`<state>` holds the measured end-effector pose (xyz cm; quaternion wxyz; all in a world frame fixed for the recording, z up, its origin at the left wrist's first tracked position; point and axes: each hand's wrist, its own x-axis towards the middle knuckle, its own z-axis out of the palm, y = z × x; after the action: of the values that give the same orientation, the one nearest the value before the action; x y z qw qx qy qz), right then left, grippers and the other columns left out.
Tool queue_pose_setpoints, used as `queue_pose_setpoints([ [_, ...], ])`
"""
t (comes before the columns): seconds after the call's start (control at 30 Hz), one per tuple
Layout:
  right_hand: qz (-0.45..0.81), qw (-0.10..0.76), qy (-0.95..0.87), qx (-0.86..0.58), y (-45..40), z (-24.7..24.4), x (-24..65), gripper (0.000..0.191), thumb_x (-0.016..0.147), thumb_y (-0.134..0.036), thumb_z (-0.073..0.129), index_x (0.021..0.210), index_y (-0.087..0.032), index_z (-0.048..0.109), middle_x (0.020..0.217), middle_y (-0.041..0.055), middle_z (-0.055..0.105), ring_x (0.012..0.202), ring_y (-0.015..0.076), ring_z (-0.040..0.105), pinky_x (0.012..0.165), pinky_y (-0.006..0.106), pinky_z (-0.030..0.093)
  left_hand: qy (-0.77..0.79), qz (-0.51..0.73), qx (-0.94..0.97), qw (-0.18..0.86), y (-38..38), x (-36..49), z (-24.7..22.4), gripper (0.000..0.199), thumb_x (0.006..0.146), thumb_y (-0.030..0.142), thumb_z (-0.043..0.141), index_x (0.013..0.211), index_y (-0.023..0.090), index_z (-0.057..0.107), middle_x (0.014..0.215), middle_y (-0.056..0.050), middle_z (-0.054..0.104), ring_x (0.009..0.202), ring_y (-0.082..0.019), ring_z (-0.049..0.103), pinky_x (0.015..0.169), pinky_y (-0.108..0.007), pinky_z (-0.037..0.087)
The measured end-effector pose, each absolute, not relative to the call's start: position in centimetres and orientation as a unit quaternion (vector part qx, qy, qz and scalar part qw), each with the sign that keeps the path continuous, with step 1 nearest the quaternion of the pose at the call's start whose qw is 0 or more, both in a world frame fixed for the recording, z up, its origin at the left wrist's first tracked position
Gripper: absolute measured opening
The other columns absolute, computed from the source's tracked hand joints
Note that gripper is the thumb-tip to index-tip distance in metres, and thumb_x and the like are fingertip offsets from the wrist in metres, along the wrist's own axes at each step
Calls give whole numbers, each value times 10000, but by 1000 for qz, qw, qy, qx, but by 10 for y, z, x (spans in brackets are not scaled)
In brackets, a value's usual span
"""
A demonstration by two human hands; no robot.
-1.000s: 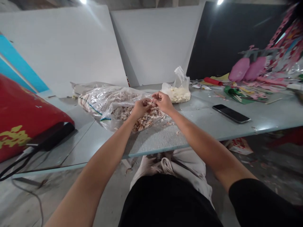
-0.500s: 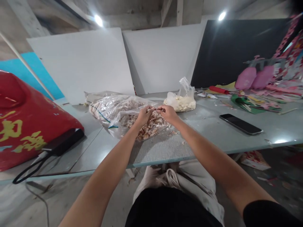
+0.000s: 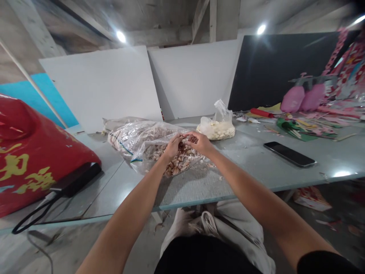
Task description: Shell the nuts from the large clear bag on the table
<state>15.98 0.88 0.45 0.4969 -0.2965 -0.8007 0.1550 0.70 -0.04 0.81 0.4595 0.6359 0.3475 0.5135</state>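
Observation:
A large clear plastic bag (image 3: pixel 137 133) lies on the table, its near end open around a heap of small brown, shell-like pieces (image 3: pixel 178 163). Over that heap, my left hand (image 3: pixel 172 147) has its fingers curled together. My right hand (image 3: pixel 202 144) arches in from the other side, fingers bent toward the left fingertips. The fingertips of both hands meet or nearly meet, and whatever they pinch is too small and hidden to name. Behind my right hand stands a smaller clear bag (image 3: pixel 218 129) of pale, cream-coloured pieces.
A black phone (image 3: pixel 289 154) lies to the right. At left, a red bag (image 3: pixel 37 152) with yellow writing stands behind a black device (image 3: pixel 76 180) with a cable. Coloured scraps (image 3: pixel 310 127) and pink bottles (image 3: pixel 303 97) crowd the far right. Crumbs lie near the table's front edge.
My right hand has gone from a close pinch to a wider arch, its fingers reaching over toward the left hand. The whole view has shifted slightly down.

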Motion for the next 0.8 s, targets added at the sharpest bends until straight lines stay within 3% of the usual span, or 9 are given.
queue_pose_setpoints([
  [0.1,145,488,-807,-299,8,3,158,325,724,-334,630,1008,-182,595,780,13,594,649,115,531,635,219,422,337,527,652,428,3,9,4,256,818,450,445,848,196,440,552,56,395,406,-55,353,396,-173,330],
  [0.23,93,475,-821,-303,5,5,158,187,744,-262,604,912,-180,599,858,33,588,685,125,536,672,237,420,340,524,683,379,6,11,0,338,816,533,429,801,195,431,524,61,373,398,-55,329,378,-179,305],
  [0.43,35,474,-822,-312,0,9,160,85,782,-212,545,842,-186,600,818,27,551,681,128,511,693,246,399,292,519,675,437,6,14,-1,382,776,560,488,732,188,413,503,75,294,377,-44,285,344,-171,265],
  [0.6,64,528,-788,-310,4,9,162,133,820,-263,498,823,-178,600,788,27,575,721,140,534,674,237,394,283,499,669,472,3,13,1,374,744,514,570,850,172,460,594,54,426,426,-43,395,390,-166,343],
  [0.8,89,532,-775,-329,9,6,162,177,847,-308,438,818,-175,552,723,10,584,677,136,536,656,236,391,284,501,700,423,6,13,1,418,738,502,584,949,158,470,603,54,498,418,-50,436,400,-176,377],
])
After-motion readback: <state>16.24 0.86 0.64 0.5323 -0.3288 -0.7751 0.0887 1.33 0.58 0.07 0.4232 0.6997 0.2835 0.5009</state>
